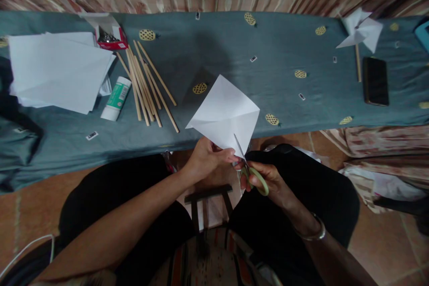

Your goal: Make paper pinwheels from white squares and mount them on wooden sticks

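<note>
Fingers of the left hand (208,159) pinch the white paper (223,105) near its closest corner, overlapping the tablecloth's (278,47) front edge; right hand (276,181) grips the scissors (262,182) by the handles, blade over the paper; sticks (157,73) lie left, wide cloth stretching right towards the phone (376,81)

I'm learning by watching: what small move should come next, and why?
Probably a short snip with the scissors into the paper from its near corner: the left hand grips it nearby, and the right hand holds the scissors with one blade over the paper.
</note>
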`<state>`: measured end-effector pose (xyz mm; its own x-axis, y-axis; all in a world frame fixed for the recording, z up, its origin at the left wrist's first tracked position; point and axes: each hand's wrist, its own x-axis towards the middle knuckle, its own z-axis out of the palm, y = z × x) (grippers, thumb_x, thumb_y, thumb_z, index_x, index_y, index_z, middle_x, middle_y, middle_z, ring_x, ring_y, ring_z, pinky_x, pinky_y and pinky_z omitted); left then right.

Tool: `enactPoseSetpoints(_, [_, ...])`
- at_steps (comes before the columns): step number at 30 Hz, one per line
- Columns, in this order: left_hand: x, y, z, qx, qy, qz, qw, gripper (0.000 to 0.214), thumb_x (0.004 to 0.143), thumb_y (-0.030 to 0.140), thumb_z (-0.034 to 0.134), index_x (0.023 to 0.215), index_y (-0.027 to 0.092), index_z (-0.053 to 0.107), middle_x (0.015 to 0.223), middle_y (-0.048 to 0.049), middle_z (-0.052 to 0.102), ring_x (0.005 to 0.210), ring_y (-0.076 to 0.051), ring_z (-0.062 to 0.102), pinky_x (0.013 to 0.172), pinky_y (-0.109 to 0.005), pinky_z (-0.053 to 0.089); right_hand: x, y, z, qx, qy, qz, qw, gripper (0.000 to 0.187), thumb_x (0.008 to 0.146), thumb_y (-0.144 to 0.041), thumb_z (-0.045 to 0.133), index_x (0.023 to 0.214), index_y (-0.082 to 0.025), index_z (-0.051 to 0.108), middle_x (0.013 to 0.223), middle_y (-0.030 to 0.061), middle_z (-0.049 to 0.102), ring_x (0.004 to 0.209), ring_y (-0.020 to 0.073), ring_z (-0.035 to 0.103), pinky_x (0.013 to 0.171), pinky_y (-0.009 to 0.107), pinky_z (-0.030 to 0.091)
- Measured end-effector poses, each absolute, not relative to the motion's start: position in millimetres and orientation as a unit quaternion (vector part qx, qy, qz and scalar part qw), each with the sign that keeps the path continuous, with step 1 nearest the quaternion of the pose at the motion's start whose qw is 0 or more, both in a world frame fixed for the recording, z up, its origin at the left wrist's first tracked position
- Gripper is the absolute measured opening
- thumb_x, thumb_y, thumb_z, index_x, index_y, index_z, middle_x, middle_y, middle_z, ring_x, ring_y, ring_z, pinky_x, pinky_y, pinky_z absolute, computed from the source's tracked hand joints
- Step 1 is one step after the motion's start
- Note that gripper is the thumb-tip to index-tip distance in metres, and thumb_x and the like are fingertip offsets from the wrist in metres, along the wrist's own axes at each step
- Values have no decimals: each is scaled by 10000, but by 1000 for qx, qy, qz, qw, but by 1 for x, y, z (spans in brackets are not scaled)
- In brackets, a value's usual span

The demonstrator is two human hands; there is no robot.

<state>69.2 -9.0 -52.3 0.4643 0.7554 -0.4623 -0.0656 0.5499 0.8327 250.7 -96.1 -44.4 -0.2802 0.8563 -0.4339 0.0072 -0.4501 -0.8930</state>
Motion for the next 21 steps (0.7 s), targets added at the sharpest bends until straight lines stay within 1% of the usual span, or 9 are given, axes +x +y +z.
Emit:
enactPoseSetpoints(5, [70, -8, -51, 385, 441, 267, 765, 87, 686, 208, 698, 631, 152, 662, 621, -35, 713, 602, -160, 687, 615, -249, 561, 250, -97, -46, -517, -408, 685, 311, 450, 817, -565, 656, 1035, -173, 692, 659, 15, 669, 532, 131, 568, 518, 261, 456])
enactPoseSetpoints(9, [70, -11, -52, 369, 428, 259, 783, 103, 677, 235, 721, 668, 141, 679, 646, -43, 726, 600, -163, 695, 619, -253, 567, 249, -95, -45, -508, -421, 681, 319, 460, 838, -578, 621, 1036, -168, 690, 687, 21, 671, 566, 133, 565, 549, 265, 452])
enactPoseSetpoints(14, [70, -14, -53, 361, 425, 251, 791, 98, 682, 239, 714, 676, 148, 680, 655, -39, 732, 613, -163, 699, 634, -255, 569, 248, -94, -45, -507, -429, 677, 318, 435, 858, -581, 591, 942, -168, 695, 664, 17, 653, 573, 130, 551, 532, 251, 418])
enactPoseSetpoints(18, [70, -13, -54, 373, 418, 256, 788, 112, 696, 251, 709, 681, 146, 671, 651, -39, 726, 605, -154, 689, 623, -243, 559, 247, -95, -47, -514, -413, 679, 322, 389, 838, -559, 634, 840, -172, 672, 671, 18, 666, 548, 121, 552, 524, 247, 429])
enactPoseSetpoints(21, [70, -14, -56, 373, 421, 260, 785, 136, 692, 263, 717, 709, 138, 666, 660, -45, 724, 609, -155, 690, 617, -244, 557, 246, -94, -47, -516, -410, 679, 324, 391, 835, -559, 636, 854, -170, 670, 657, 15, 664, 534, 119, 554, 513, 243, 430])
